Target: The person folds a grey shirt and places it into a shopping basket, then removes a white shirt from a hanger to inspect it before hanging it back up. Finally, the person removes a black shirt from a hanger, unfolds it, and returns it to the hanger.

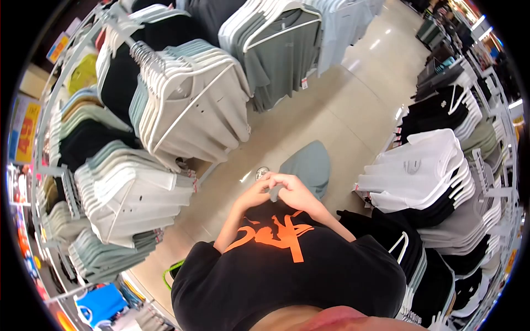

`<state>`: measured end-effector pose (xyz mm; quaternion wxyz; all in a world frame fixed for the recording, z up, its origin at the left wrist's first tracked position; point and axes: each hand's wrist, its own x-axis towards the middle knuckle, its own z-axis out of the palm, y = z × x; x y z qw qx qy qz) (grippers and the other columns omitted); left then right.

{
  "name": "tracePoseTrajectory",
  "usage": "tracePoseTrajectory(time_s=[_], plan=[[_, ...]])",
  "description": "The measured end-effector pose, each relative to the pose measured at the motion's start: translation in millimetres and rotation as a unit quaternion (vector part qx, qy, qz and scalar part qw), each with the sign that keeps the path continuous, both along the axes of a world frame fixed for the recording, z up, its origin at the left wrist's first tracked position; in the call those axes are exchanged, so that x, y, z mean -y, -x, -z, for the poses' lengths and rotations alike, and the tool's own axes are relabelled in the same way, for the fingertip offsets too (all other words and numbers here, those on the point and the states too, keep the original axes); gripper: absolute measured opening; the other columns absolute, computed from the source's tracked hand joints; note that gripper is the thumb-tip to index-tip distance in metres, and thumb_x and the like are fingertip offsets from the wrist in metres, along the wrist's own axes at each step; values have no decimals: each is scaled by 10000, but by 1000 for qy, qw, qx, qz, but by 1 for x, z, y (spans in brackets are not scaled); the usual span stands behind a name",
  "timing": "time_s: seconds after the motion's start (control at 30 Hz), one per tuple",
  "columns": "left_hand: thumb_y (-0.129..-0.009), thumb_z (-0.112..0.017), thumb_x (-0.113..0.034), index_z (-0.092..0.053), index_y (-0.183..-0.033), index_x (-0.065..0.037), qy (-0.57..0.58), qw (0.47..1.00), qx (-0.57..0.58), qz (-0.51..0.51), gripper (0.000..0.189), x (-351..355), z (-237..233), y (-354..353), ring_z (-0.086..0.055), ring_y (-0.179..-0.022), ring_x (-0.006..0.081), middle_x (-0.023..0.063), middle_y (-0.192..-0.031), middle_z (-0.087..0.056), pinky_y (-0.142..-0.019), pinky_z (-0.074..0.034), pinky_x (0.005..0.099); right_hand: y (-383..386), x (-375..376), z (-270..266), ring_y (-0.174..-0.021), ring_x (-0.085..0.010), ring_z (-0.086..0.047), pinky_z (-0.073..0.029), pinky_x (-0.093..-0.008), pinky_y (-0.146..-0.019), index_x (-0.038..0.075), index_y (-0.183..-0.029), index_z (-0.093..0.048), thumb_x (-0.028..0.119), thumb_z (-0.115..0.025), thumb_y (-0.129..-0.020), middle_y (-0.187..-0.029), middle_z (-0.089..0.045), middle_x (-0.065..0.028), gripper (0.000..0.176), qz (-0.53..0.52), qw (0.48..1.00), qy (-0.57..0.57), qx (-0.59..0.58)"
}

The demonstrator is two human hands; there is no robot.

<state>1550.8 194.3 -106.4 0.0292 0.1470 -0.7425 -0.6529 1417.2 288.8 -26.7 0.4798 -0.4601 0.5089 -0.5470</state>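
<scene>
Just beyond the orange print (276, 236) on the worn black T-shirt (287, 281), the left hand (255, 194) and right hand (296, 190) meet, fingers curled and touching, the grip narrow, though whether they pinch anything cannot be told. Beyond the T-shirt's front, grey-green cloth (312, 165) spreads over the glossy tiled floor (309, 118), with a shoe tip (262, 172) beside it. Left of the T-shirt hang pale button-neck shirts (193, 110) on white hangers; to its right, white T-shirts (411, 165) and black garments (430, 113) fill another rack.
</scene>
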Motion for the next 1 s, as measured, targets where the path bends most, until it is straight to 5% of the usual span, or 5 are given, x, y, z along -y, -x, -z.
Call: tracePoseTrajectory(time_s=[0.17,0.33,0.63,0.83,1.0], plan=[[-744,-606,-156,-511,-1099,-36,33,994,-13,103,387,18,7,38,-487,-977,216,109,-1090,-508,-804,-390,311,48,-8,-12,-666,-77,-435,-367,-215,-571,12,-745,-478,-55,-357,-661,-697,-482,-14,162,110,991,-63,38],[-727,-647,-326,-566,-731,-39,199,973,6,115,298,44,-11,76,-492,-809,230,93,-737,-567,-738,-384,337,67,4,-8,-663,-65,-435,-367,-207,-583,18,-748,-475,-73,-350,-648,-714,-494,4,185,172,981,-80,42],[-828,-524,-230,-498,-1030,-60,95,990,49,89,264,95,14,125,-527,-868,314,126,-932,-569,-746,-410,364,103,73,-5,-603,-37,-417,-324,-177,-521,43,-760,-477,-55,-354,-715,-688,-487,12,164,273,947,-83,144],[-844,-486,-173,-520,-1030,-66,160,985,-13,62,217,157,11,150,-518,-920,345,159,-976,-570,-773,-420,367,137,118,-8,-550,-24,-392,-299,-175,-469,52,-757,-471,-62,-347,-710,-636,-454,34,175,305,942,-52,129],[-816,-523,-252,-556,-1013,-63,126,992,-27,-12,276,195,13,168,-576,-844,266,99,-944,-600,-712,-438,316,175,132,-3,-583,-15,-387,-293,-161,-503,67,-756,-467,-55,-370,-726,-648,-442,45,159,385,907,-37,166]])
